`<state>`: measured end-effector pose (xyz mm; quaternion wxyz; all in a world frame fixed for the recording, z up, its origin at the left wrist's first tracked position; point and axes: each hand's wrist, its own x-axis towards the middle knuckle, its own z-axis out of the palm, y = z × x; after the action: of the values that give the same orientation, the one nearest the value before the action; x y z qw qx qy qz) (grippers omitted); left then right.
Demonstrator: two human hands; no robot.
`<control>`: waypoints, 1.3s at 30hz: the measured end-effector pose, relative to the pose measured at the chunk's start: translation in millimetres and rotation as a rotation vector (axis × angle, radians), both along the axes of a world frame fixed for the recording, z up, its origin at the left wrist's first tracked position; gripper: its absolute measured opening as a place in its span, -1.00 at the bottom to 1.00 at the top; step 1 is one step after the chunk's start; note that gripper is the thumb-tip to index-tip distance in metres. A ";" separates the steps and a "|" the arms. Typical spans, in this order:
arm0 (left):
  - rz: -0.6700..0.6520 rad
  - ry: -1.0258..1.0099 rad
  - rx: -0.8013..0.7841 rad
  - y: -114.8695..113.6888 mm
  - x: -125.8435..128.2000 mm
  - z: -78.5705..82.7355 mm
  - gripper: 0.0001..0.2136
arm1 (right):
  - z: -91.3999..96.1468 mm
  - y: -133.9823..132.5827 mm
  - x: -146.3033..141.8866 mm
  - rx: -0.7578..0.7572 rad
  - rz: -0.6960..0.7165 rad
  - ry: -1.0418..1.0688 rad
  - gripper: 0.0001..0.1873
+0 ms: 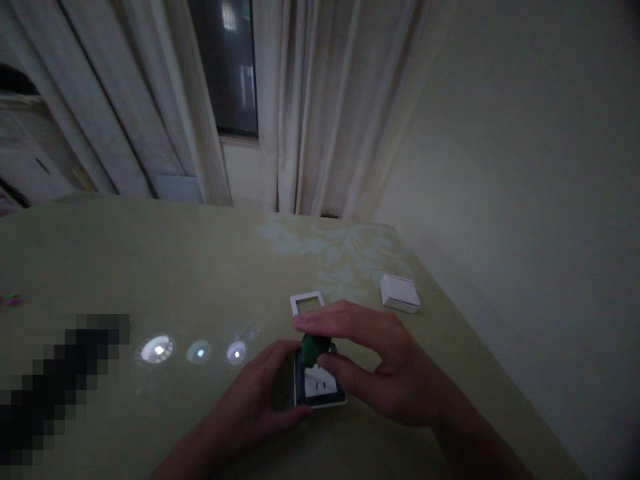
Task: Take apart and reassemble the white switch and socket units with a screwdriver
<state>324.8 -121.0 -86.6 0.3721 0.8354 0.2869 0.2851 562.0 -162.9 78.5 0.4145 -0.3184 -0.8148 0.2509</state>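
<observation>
Holds from above, in partly closed right hand (387,363), a green rounded handle (314,351), seemingly upright over upper-left of a black-and-white square plastic socket (321,385); grasps its left side with widely parted left hand (263,387).

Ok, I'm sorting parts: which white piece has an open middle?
The frame partly behind the right hand; its centre is open, while the box and socket show filled faces.

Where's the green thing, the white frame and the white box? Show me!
Green thing (315,350): head view, middle of its side.
White frame (307,295): head view, on its far rim.
White box (401,289): head view, on its top face.
</observation>
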 end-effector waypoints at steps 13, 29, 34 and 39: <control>-0.021 0.031 0.028 -2.1 -1.1 3.9 -0.13 | 2.9 -2.1 2.1 0.059 -0.057 -0.022 -0.66; 0.160 -0.015 0.147 -15.0 -4.5 10.3 -0.12 | 15.5 -16.9 24.4 0.216 -0.083 0.037 -0.50; 0.212 -0.004 0.256 -17.6 -7.7 8.3 -0.12 | 28.0 -20.4 22.6 0.255 -0.104 -0.032 -0.43; 0.251 -0.076 0.348 -24.6 -8.5 6.4 -0.10 | 27.9 -42.8 30.4 0.198 -0.168 -0.182 -0.28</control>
<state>316.3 -145.6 -80.2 0.1942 0.8334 0.3210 0.4057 592.4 -205.7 106.4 0.3877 -0.3645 -0.8403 0.1038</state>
